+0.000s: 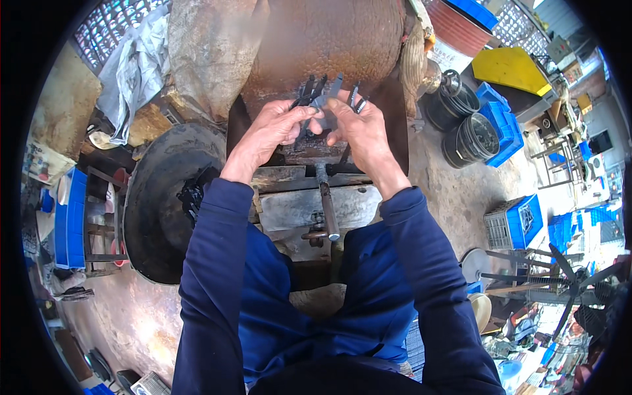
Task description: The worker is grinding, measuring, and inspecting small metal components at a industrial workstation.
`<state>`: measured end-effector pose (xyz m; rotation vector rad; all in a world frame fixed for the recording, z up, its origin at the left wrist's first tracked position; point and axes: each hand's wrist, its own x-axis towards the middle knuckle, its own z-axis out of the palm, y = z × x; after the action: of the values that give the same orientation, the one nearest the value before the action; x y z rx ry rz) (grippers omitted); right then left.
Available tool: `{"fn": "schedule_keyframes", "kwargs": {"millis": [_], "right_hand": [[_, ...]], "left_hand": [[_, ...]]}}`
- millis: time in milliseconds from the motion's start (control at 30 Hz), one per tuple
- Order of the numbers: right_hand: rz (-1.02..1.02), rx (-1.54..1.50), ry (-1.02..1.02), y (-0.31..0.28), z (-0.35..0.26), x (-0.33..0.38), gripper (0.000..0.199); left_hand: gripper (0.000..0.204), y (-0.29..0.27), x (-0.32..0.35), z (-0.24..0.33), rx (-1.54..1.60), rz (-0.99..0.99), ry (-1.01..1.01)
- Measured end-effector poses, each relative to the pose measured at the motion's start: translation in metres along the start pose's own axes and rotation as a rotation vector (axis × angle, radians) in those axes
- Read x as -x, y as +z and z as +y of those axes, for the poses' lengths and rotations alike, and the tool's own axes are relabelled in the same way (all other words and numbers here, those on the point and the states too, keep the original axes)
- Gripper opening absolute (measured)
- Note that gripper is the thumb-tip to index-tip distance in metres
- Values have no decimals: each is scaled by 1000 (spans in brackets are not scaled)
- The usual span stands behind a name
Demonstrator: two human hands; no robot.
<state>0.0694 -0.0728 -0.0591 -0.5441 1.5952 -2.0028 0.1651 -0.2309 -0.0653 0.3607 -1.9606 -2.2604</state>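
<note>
Both my hands are raised close together over a rusty open metal trough (pixel 398 125), in front of a large worn brown drum (pixel 329 39). My left hand (pixel 270 131) is closed around several thin dark metal pieces (pixel 308 92) that stick up past the fingers. In my right hand (pixel 367 135), a flat grey metal piece (pixel 334 85) is pinched between thumb and fingers. Dark strips with pale notches (pixel 356 99) jut out between the other fingers of that hand. The fingers hide the lower parts of these pieces, and their exact kind cannot be made out.
A wide black tub (pixel 155 204) with black pieces (pixel 195 191) stands at my left. Below the trough, a metal pipe (pixel 328 204) points toward me. To the right are black buckets (pixel 471 140), blue crates (pixel 498 122), a grey-and-blue crate (pixel 513 224) and a fan (pixel 574 286).
</note>
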Motion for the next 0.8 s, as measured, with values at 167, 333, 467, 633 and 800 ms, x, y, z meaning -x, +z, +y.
{"fn": "schedule_keyframes", "kwargs": {"millis": [167, 333, 467, 633, 800], "right_hand": [[14, -23, -27, 1, -2, 3, 25], [76, 105, -28, -8, -2, 4, 25], [92, 156, 17, -8, -7, 7, 25], [170, -19, 22, -25, -13, 3, 22], [142, -95, -13, -38, -8, -4, 24]], "left_hand": [[29, 2, 3, 1, 25, -8, 15], [30, -33, -18, -24, -48, 182, -15], [27, -60, -31, -52, -165, 246, -108], [24, -55, -34, -55, -574, 166, -206], [26, -61, -40, -74, -608, 35, -68]]}}
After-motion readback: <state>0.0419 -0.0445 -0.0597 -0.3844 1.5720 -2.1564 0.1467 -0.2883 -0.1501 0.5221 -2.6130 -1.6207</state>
